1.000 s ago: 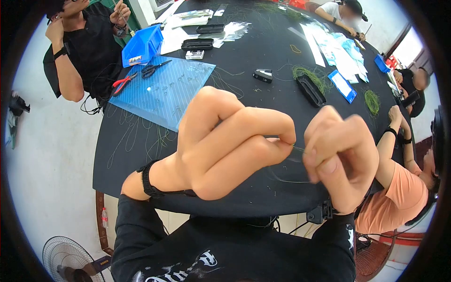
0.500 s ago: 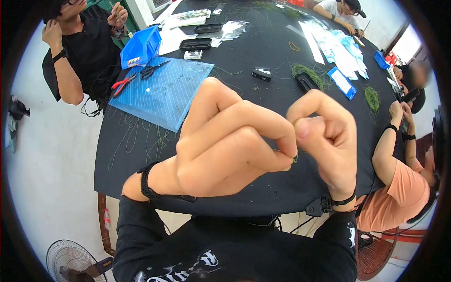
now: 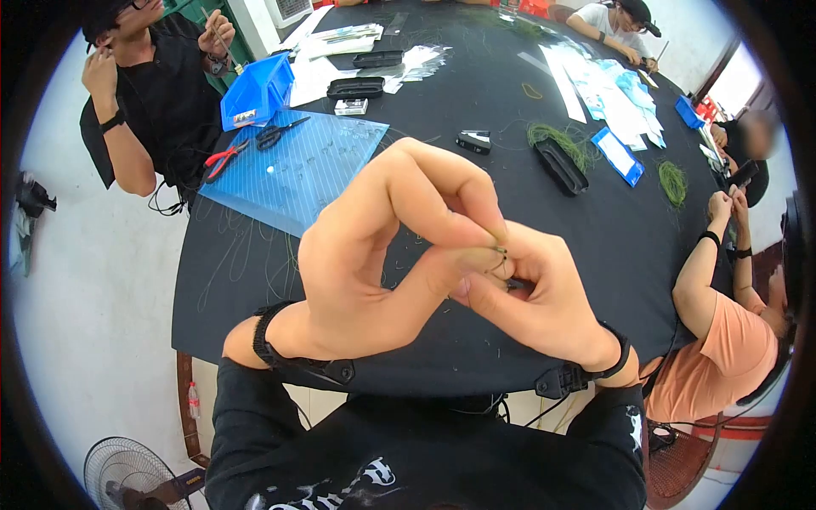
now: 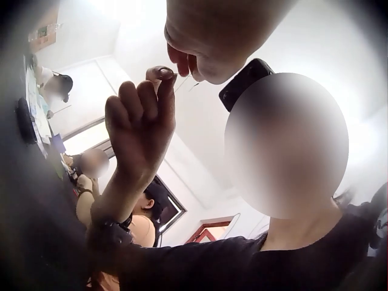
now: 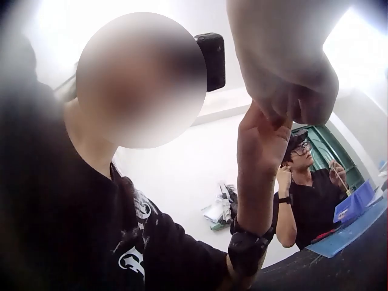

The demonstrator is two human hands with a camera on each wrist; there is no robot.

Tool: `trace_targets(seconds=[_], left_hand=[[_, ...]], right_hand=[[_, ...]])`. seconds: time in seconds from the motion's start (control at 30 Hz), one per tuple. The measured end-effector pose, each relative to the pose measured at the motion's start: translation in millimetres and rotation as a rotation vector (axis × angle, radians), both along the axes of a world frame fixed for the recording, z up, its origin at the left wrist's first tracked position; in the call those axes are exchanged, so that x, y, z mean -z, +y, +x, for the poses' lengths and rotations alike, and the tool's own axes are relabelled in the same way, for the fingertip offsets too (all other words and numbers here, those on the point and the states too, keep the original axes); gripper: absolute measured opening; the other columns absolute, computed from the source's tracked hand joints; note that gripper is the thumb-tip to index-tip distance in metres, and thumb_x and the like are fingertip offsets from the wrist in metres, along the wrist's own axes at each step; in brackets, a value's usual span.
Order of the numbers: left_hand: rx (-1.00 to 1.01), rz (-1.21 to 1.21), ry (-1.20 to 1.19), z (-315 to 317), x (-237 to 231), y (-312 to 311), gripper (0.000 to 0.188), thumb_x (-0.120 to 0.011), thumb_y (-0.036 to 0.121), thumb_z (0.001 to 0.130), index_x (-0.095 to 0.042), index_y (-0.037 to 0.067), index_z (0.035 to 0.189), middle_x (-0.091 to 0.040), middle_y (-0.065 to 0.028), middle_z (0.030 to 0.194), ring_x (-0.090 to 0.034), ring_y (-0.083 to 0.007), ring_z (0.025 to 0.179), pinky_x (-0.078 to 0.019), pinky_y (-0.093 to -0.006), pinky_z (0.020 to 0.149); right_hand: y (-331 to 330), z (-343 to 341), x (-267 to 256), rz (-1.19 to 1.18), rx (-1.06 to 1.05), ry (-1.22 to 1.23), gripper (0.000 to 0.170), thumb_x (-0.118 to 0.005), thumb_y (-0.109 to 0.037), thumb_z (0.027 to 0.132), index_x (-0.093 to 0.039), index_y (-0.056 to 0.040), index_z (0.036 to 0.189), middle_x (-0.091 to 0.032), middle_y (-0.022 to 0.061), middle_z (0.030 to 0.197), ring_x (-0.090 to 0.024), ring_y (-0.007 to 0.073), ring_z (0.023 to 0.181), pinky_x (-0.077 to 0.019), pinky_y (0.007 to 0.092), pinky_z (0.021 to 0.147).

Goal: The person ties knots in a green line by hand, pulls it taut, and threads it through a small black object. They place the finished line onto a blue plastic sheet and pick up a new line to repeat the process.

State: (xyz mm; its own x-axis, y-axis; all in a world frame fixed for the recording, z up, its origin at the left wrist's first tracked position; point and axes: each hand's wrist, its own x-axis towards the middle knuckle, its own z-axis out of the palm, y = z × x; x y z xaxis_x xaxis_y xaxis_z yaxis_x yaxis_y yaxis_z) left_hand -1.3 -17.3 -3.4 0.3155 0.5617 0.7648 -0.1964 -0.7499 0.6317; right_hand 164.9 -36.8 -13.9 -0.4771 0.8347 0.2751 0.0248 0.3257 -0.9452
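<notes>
In the head view my left hand [image 3: 344, 263] and my right hand [image 3: 557, 310] meet fingertip to fingertip above the table. Between the left thumb and index finger is pinched a thin dark-green line [image 3: 502, 252], a small curved bit of it showing. The right thumb and curled fingers grip at the same spot, hiding most of what they hold; I cannot tell whether a hook is on it. From the left wrist view, a fine strand [image 4: 193, 86] shows beside the right fingertips. The right wrist view has both hands overlapping, the strand hidden.
A blue ribbed board [image 3: 280, 183] lies at the left with red-handled pliers [image 3: 225, 161] and black scissors [image 3: 276, 133]. Beyond are a blue bin [image 3: 255, 89], black cases [image 3: 561, 166], a stapler-like black item [image 3: 473, 141] and green line coils [image 3: 672, 184]. Other people sit around the table.
The right hand, first apart with a strand stretched to the left hand, has turned and come left against its fingertips. The left hand has rotated, bringing its thumb into view.
</notes>
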Motion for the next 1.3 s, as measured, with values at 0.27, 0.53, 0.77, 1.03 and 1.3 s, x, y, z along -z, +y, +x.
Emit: trace_targets(seconds=[0.27,0.53,0.77,1.03,1.3], left_hand=[[-0.158,0.097,0.009,-1,0,2,0.011,-0.058,0.003,0.084,-0.048,0.001,0.083,-0.050,-0.0128,0.091,-0.055,-0.0151,0.073,-0.0496,-0.0305,0.070],[-0.287,0.282,0.084,1,4,0,0.011,-0.059,-0.007,0.080,-0.050,-0.002,0.084,-0.051,-0.0151,0.092,-0.056,-0.0153,0.075,-0.0526,-0.0266,0.066],[-0.366,0.338,0.156,4,0,-4,0.017,-0.062,-0.011,0.075,-0.051,0.000,0.082,-0.054,-0.0147,0.090,-0.057,-0.0151,0.074,-0.0495,-0.0249,0.067],[-0.335,0.460,0.221,6,5,1,0.029,-0.071,-0.008,0.062,-0.054,0.006,0.081,-0.059,-0.0090,0.088,-0.057,-0.0184,0.072,-0.0458,-0.0274,0.064],[-0.179,0.448,0.268,6,2,0,0.031,-0.075,-0.005,0.057,-0.055,0.006,0.077,-0.060,-0.0095,0.088,-0.058,-0.0214,0.073,-0.0481,-0.0289,0.064]], right_hand=[[-18,-1,-15,0.412,0.148,-0.195,0.012,-0.068,-0.001,0.070,-0.059,-0.0047,0.078,-0.040,0.0004,0.052,-0.036,0.0113,0.042,-0.0310,0.0248,0.041],[-19,0,-7,0.932,0.256,-0.246,0.028,-0.066,-0.003,0.052,-0.064,-0.0021,0.080,-0.040,-0.0018,0.052,-0.036,0.0102,0.044,-0.0271,0.0232,0.038],[-25,3,-12,1.144,0.325,-0.312,0.039,-0.054,-0.014,0.040,-0.065,-0.0041,0.077,-0.030,-0.0041,0.053,-0.033,0.0074,0.045,-0.0231,0.0206,0.038],[-23,14,-22,0.824,0.115,-0.135,0.026,-0.063,0.001,0.052,-0.066,-0.0013,0.077,-0.035,-0.0026,0.046,-0.029,0.0098,0.041,-0.0215,0.0240,0.037],[-27,31,-43,0.048,0.058,0.109,0.018,-0.060,-0.014,0.083,-0.053,0.0014,0.078,-0.044,-0.0003,0.051,-0.028,0.0031,0.042,-0.0177,0.0212,0.038]])
